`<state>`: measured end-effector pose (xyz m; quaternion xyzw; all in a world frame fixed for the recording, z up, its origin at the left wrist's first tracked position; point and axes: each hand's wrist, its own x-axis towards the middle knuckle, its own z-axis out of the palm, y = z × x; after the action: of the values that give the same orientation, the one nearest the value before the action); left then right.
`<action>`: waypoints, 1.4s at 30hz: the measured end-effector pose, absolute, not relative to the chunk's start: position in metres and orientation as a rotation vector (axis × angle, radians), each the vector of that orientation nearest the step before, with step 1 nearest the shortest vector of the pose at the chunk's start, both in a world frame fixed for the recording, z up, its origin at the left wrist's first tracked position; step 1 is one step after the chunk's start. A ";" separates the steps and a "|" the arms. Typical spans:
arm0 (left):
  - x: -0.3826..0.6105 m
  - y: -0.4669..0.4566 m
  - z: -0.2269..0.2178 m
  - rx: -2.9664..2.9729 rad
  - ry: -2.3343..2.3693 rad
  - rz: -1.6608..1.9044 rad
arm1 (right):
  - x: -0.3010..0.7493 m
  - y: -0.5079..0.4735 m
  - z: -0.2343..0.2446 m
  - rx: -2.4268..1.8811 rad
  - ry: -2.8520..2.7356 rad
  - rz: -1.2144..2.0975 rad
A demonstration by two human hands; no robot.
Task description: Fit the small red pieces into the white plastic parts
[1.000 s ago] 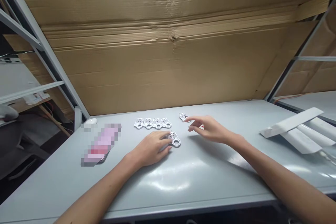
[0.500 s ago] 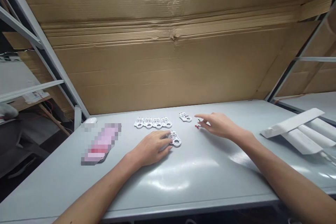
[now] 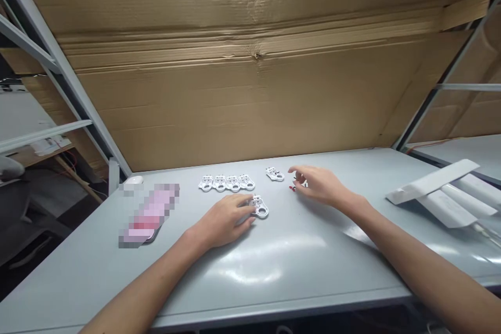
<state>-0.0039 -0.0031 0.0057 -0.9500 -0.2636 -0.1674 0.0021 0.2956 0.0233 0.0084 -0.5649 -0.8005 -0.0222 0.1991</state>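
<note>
My left hand point(image 3: 229, 220) rests on the table with its fingers on the left side of a white plastic part with a round ring point(image 3: 261, 211), steadying it flat. My right hand point(image 3: 319, 183) hovers low over small red pieces point(image 3: 291, 188) and small black pieces point(image 3: 305, 185), its index finger and thumb curved but apart. These small bits are partly hidden by the fingers. Just left of the right hand lies another white ringed part point(image 3: 275, 174) with a bit of black on it. Several like parts point(image 3: 226, 183) lie side by side in a row behind my left hand.
A pink blurred item point(image 3: 151, 214) lies on the grey table point(image 3: 250, 297) at left, near a white computer mouse point(image 3: 135, 181). White boxy packaging point(image 3: 446, 193) stands at right. Cardboard point(image 3: 250, 109) walls off the back, between metal frame posts point(image 3: 74, 73).
My right hand has drawn its fingers in and curled them down over the small pieces. The left hand stays on the white part. The view has shifted slightly.
</note>
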 end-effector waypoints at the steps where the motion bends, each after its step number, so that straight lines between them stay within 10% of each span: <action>1: -0.004 -0.003 0.006 -2.980 -0.826 -0.524 | 0.297 0.024 0.008 -1.580 -2.225 -0.055; 16: -0.016 0.012 0.004 -2.851 -1.092 -0.595 | 0.233 -0.009 -0.008 -0.893 -2.574 0.201; 42: -0.025 0.014 0.005 -2.497 -1.909 -0.043 | 0.231 0.003 -0.020 -1.229 -2.468 -0.007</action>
<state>-0.0249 0.0142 0.0048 -0.7943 -0.6074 -0.0135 -0.0009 0.2307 0.0032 -0.0197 -0.4375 -0.8787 -0.0023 0.1911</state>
